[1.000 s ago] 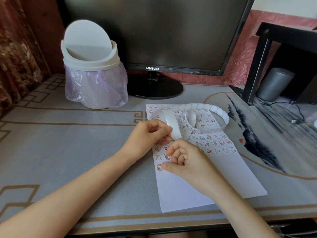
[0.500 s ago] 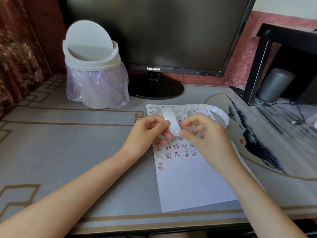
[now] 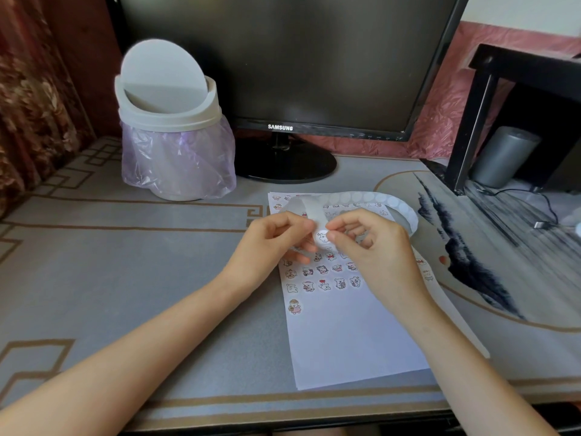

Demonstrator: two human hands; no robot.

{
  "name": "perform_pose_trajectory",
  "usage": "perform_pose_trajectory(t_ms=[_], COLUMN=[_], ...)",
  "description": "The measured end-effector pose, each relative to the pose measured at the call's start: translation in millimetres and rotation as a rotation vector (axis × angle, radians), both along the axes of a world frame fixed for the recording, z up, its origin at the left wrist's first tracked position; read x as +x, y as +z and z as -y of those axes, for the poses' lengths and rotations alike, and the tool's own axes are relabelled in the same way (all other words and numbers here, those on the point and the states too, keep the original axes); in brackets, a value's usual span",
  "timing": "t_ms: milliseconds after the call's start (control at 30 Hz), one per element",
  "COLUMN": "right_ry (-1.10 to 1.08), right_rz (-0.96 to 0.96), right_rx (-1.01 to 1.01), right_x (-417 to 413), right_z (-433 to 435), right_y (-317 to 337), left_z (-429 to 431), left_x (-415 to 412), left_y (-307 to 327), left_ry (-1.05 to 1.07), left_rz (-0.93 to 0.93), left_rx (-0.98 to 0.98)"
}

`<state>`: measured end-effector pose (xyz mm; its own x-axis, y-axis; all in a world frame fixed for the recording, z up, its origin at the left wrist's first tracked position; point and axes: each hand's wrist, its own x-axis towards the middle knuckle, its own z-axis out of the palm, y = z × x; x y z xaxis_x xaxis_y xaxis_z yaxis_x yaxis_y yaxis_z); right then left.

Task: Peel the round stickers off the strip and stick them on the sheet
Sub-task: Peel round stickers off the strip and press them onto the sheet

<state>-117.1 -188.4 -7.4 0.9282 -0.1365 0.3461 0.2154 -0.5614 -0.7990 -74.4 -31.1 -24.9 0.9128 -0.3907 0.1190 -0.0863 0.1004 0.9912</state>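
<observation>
A white paper sheet (image 3: 349, 338) lies on the desk, its upper half covered with rows of small cartoon stickers. A long white backing strip (image 3: 371, 198) curls in a loop above the sheet's far end. My left hand (image 3: 270, 243) pinches the strip's near end just above the sheet. My right hand (image 3: 374, 247) pinches a round sticker (image 3: 321, 238) at that end of the strip, thumb and forefinger on its edge. A single sticker (image 3: 294, 306) sits alone in the lowest row at the sheet's left edge.
A white swing-lid bin (image 3: 171, 127) with a purple bag stands at the back left. A black monitor (image 3: 283, 67) on its stand fills the back. A black shelf frame (image 3: 471, 121) and a grey cylinder (image 3: 503, 155) are at the right.
My right hand lifted off the lowest sticker on the sheet and came up to the strip end held by my left hand, where it now pinches a round sticker.
</observation>
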Motion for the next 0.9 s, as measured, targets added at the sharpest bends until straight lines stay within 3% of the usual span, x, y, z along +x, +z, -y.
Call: perform_pose_trajectory(t_ms=[633, 900], right_ry=[0.008, -0.007], right_rz=[-0.018, -0.010], right_rx=[0.016, -0.111], right_x=[-0.8, -0.5], right_z=[1.0, 1.5], right_y=[-4.9, -6.9], left_z=[-0.1, 2.1], left_x=[-0.2, -0.9], left_y=[-3.4, -1.3], left_ry=[-0.028, -0.007], left_rz=[0.008, -0.049], left_rx=[-0.018, -0.007])
